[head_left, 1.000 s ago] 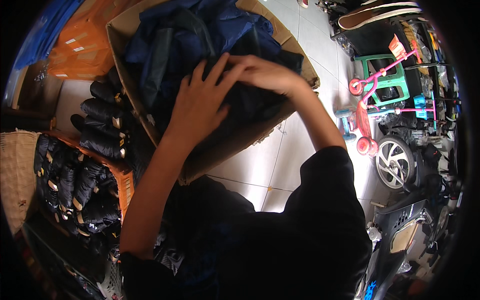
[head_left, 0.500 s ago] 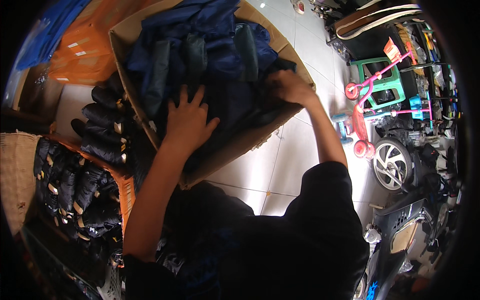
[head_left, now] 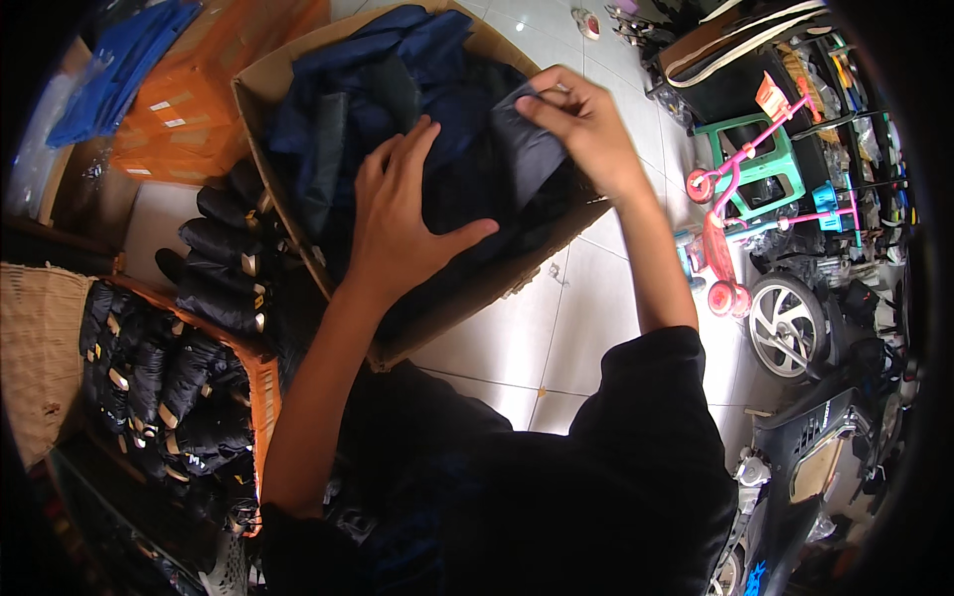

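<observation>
A cardboard box (head_left: pixel 444 343) stands in front of me, filled with dark blue and black fabric (head_left: pixel 437 45). My right hand (head_left: pixel 586 124), at the box's right side, pinches the edge of a dark grey piece of fabric (head_left: pixel 527 149) between thumb and fingers. That piece is lifted above the rest, its lower part hanging back into the box. Over the middle of the pile is my left hand (head_left: pixel 397 204), fingers up and thumb spread wide, holding nothing. Whether its palm touches the cloth is hidden.
On the left, an orange-edged container (head_left: pixel 266 397) holds several black bundles (head_left: pixel 204 372). Behind it are orange wrapped boxes (head_left: pixel 179 119) and blue plastic sheets (head_left: pixel 124 70). To the right stand a child's scooter (head_left: pixel 717 253), a green stool (head_left: pixel 790 179) and a motorcycle (head_left: pixel 795 447).
My right hand has risen from inside the box, lifting the edge of a grey fabric piece. My left hand has shifted right and up, its thumb spreading further out.
</observation>
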`<state>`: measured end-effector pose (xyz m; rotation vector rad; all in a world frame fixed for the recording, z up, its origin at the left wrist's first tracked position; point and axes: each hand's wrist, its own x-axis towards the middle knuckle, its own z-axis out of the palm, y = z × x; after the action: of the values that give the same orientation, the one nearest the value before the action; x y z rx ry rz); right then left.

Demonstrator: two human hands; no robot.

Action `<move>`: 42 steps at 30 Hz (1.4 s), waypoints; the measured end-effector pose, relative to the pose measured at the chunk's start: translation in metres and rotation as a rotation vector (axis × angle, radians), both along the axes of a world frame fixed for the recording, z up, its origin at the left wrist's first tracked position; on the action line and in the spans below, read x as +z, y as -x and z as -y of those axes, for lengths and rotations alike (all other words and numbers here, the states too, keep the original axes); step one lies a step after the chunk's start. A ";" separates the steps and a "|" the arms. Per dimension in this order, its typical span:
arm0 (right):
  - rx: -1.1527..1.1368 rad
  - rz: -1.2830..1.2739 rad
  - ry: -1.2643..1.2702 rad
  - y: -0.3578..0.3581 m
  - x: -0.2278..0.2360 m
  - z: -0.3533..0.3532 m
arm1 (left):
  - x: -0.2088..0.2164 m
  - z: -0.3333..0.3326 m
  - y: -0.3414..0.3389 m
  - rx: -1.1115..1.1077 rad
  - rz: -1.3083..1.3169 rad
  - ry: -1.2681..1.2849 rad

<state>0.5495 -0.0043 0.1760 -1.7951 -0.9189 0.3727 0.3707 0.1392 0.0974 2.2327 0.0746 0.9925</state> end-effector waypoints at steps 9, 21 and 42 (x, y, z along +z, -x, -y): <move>0.378 -0.083 -0.135 0.017 -0.009 -0.058 | 0.001 -0.022 0.020 0.036 0.114 0.953; 0.611 1.012 0.918 0.023 -0.077 -0.121 | -0.010 -0.148 0.209 0.434 0.312 0.961; 0.548 1.132 0.782 0.006 -0.108 -0.188 | -0.051 -0.162 0.349 1.152 -0.559 -0.332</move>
<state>0.5437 0.1840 0.0679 -2.4586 -2.3219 -0.0181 0.0220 0.3010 0.0469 2.6852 1.6882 0.8751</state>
